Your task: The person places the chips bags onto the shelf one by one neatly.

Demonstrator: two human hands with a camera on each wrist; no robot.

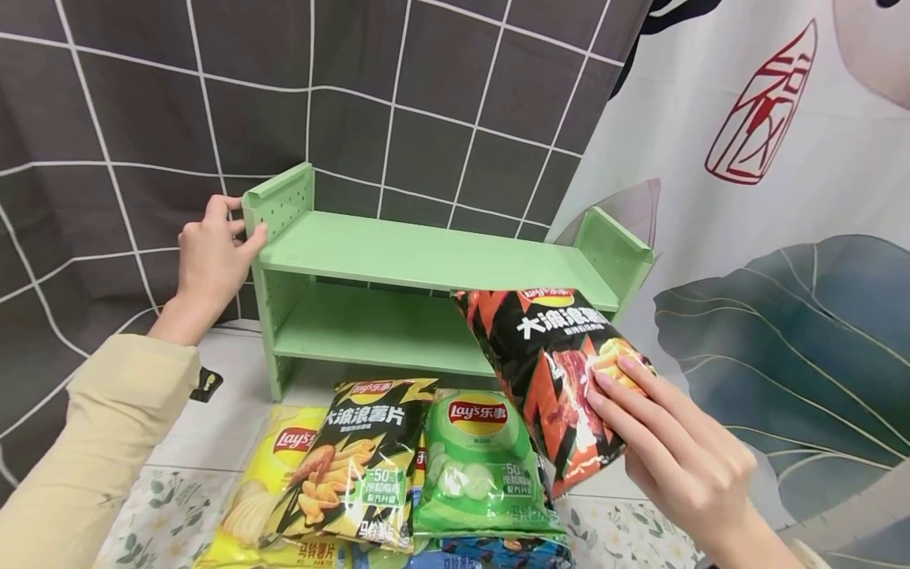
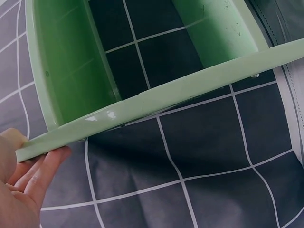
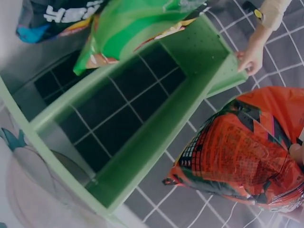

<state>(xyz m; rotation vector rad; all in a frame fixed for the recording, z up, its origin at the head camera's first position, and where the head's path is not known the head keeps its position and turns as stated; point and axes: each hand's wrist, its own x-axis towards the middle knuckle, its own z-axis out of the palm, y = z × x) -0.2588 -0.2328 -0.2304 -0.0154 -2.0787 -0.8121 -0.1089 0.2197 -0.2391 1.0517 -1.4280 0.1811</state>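
A light green two-tier shelf [image 1: 426,251] stands before a wall hanging. My left hand [image 1: 215,251] grips the upper edge of its left side panel, thumb on the inner side. In the left wrist view, the fingers of that hand [image 2: 29,183] curl under the green panel [image 2: 156,98]. A black and red Lay's potato chip bag [image 1: 550,371] is tilted in front of the shelf's right part, held by my right hand [image 1: 686,450]. Its fingers lie across the bag's front; the thumb is hidden. In the right wrist view, the red bag [image 3: 237,156] appears back side up.
Below the shelf lie several more chip bags: a yellow one [image 1: 245,490], a black and gold one [image 1: 359,458], a green one [image 1: 476,474] and a blue one [image 1: 498,551] partly under it. A dark grid-patterned cloth [image 1: 426,103] hangs behind.
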